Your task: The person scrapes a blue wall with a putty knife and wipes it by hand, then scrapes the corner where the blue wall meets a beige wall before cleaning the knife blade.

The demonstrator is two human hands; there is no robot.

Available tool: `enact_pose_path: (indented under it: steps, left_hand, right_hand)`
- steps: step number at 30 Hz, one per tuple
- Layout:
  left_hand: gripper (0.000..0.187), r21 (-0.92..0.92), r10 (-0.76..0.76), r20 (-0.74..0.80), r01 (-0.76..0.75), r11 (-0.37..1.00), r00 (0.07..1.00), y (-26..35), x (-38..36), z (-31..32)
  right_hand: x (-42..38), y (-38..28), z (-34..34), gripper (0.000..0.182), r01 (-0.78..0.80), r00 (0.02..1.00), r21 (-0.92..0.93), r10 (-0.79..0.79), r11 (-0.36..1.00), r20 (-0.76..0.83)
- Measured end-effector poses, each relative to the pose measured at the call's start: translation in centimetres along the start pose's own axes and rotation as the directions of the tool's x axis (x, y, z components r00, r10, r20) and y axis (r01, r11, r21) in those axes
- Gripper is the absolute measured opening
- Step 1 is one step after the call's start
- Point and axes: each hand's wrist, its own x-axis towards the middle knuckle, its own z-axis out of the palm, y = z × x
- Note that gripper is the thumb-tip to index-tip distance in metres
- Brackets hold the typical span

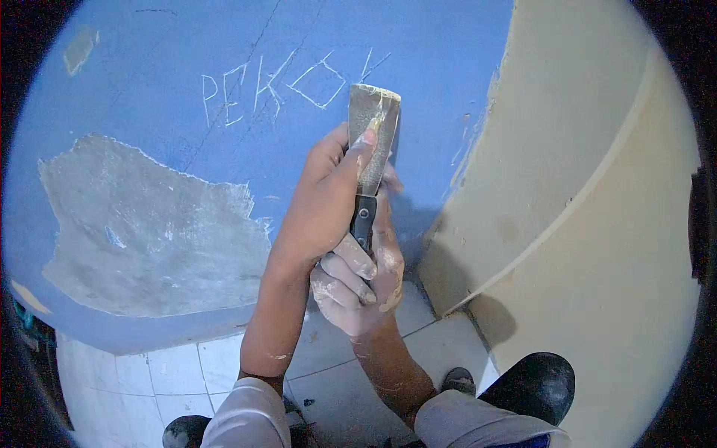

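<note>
A putty knife (375, 142) with a wide metal blade and a black riveted handle (363, 216) is held upright before the blue wall. My right hand (355, 295), smeared with whitish paste, wraps its fingers around the handle. Higher up, my left hand (325, 194) grips the blade, its thumb pressed on the blade's face near some pale residue. The other left fingers are mostly hidden behind the metal. Pale paste also lines the blade's top edge.
The blue wall (187, 45) carries scratched letters and a large bare grey patch (157, 231). At right stands a beige wall (620, 246) with a curved ridge. White floor tiles (175, 371) lie below, with dark footwear (538, 388) near the beige wall.
</note>
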Motion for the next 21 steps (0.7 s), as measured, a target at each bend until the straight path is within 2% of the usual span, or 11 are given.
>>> enact_pose_path:
  steps: [3, 6, 11, 13, 15, 18, 21]
  left_hand:
    - [0.030, 0.071, 0.066, 0.021, -0.068, 0.995, 0.998, -0.5, 0.6, 0.0]
    - [0.031, 0.137, 0.153, 0.046, -0.158, 0.978, 0.987, -0.2, 1.6, 0.3]
    - [0.031, 0.273, 0.251, 0.058, -0.258, 0.927, 0.966, 0.8, 3.8, 2.0]
    - [0.031, 0.281, 0.280, 0.053, -0.284, 0.917, 0.958, 0.6, 4.9, 2.7]
    - [0.031, 0.237, 0.265, 0.056, -0.271, 0.933, 0.962, 0.5, 4.9, 3.0]
    - [0.030, 0.191, 0.203, 0.061, -0.211, 0.959, 0.977, 0.3, 4.2, 2.9]
    - [0.030, 0.221, 0.190, 0.064, -0.199, 0.955, 0.980, -0.3, 2.9, 2.0]
  right_hand:
    - [0.3, -0.6, -1.1, 0.047, -0.036, 0.998, 0.109, 0.029, 0.993, 0.060]
    - [1.0, -1.4, -0.3, 0.046, -0.029, 0.997, 0.138, 0.019, 0.990, 0.071]
    - [2.1, -3.8, 0.5, 0.043, 0.152, 0.969, -0.081, -0.165, 0.985, -0.185]
    - [2.2, -4.1, 1.6, 0.043, 0.157, 0.969, -0.069, -0.167, 0.985, -0.182]
    - [2.2, -4.1, 3.3, 0.043, 0.103, 0.992, 0.048, -0.099, 0.994, -0.077]
    - [1.9, -4.3, 1.7, 0.044, -0.004, 0.997, 0.051, 0.000, 0.999, 0.076]
    - [1.0, -3.2, 1.0, 0.045, 0.017, 1.000, 0.096, -0.015, 0.995, -0.013]
